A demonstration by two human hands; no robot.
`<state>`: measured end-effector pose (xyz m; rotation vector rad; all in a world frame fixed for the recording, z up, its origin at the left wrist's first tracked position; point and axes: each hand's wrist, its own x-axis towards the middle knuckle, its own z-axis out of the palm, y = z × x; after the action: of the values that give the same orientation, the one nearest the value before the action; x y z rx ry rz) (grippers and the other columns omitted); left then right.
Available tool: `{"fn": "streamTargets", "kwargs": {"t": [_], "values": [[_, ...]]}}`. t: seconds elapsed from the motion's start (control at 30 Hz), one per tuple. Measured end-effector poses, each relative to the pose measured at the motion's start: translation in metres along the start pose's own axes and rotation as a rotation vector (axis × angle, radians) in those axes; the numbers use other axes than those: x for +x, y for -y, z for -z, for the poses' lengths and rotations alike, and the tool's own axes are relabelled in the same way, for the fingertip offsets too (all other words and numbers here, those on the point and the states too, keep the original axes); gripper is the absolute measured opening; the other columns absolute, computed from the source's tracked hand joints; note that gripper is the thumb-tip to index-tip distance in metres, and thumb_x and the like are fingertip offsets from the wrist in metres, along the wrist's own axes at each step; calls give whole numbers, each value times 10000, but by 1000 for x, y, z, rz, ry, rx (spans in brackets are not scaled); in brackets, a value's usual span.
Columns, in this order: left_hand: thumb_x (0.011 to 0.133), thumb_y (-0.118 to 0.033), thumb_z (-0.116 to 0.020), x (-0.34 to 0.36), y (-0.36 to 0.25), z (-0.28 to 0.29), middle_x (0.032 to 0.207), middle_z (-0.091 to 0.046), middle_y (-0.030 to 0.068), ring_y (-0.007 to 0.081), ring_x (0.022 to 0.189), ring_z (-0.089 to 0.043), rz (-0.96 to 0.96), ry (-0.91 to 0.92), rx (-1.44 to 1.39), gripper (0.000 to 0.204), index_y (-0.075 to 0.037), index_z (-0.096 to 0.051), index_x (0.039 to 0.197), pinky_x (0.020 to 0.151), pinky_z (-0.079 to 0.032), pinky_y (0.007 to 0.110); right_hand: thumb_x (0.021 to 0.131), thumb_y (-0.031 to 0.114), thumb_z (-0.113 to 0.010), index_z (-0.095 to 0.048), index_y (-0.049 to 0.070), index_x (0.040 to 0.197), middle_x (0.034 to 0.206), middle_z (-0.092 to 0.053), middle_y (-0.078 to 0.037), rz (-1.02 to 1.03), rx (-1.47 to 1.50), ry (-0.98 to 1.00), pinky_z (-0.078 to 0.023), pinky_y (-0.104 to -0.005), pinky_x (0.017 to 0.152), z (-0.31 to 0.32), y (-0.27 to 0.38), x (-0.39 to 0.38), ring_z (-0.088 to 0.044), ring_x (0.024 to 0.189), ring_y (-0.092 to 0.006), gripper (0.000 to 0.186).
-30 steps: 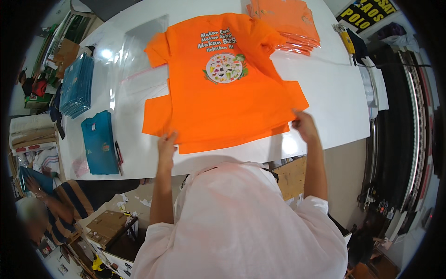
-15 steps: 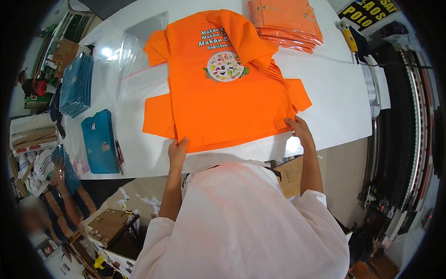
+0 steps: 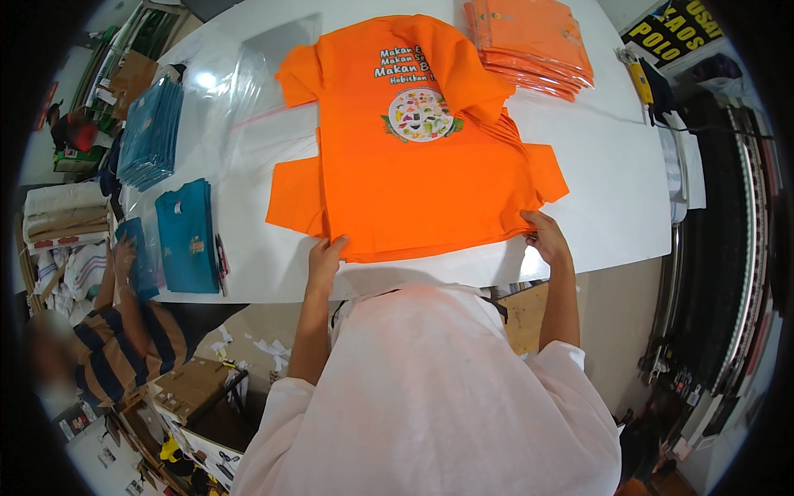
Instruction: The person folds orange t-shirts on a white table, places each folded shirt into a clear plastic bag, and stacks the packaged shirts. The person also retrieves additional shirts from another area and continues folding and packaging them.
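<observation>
An orange T-shirt (image 3: 422, 194) with a round printed picture lies spread on the white table, its hem toward me. One side of it is folded over near the collar, with creases running down the right. My left hand (image 3: 327, 255) pinches the hem at its left corner. At the right corner of the hem, my right hand (image 3: 546, 236) grips the cloth between thumb and fingers. Parts of more orange cloth, shaped like sleeves, stick out from under the shirt on both sides.
Packed orange shirts (image 3: 533, 45) are stacked at the far right of the white table (image 3: 616, 182). To the left lie a stack of bagged teal shirts (image 3: 149, 136), a folded teal shirt (image 3: 186, 236), pens (image 3: 221, 263) and clear plastic sheets (image 3: 248, 99). A co-worker in a striped shirt (image 3: 136, 339) handles a teal package.
The view has shifted a little, so the table sits further right. Both my hands keep hold of the hem, which looks straighter at the right. The co-worker's teal package is now at the table's edge.
</observation>
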<state>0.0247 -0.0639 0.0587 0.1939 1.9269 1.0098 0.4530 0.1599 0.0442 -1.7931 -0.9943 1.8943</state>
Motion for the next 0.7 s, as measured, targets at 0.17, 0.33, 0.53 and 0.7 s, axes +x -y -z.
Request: {"fn": "streamTargets", "kwargs": {"t": [0.17, 0.33, 0.53, 0.7], "values": [[916, -329, -730, -3, -7, -2, 982, -692, 15, 111, 791, -582, 35, 9, -56, 338, -53, -711, 1109, 686, -439, 268, 973, 304, -690, -678, 118, 980, 834, -582, 47, 22, -6, -49, -412, -259, 627, 4, 12, -4, -489, 680, -84, 186], [894, -365, -748, 9, 8, 10, 1096, -682, 21, 121, 894, -555, 127, 107, -87, 346, -93, -700, 1102, 730, -414, 304, 961, 306, -703, -667, 129, 956, 808, -570, 48, 43, 100, -58, -412, -251, 599, -11, 36, -23, -485, 667, -83, 181], [891, -384, -775, 13, 1, 16, 1078, -687, 18, 141, 955, -568, 202, 111, -62, 371, -77, -695, 1083, 811, -446, 341, 972, 335, -647, -621, -2, 1329, 1226, -598, -92, -85, -5, -9, -485, -325, 794, 23, 7, 12, -544, 887, -188, 492], [931, -310, -733, 8, -20, 41, 1293, -630, 84, 212, 1172, -541, 56, 175, -104, 459, 3, -623, 1248, 942, -480, 409, 944, 290, -696, -662, 85, 1115, 979, -635, -14, 156, 87, 25, -453, -273, 693, 30, -11, 16, -541, 768, -125, 269]]}}
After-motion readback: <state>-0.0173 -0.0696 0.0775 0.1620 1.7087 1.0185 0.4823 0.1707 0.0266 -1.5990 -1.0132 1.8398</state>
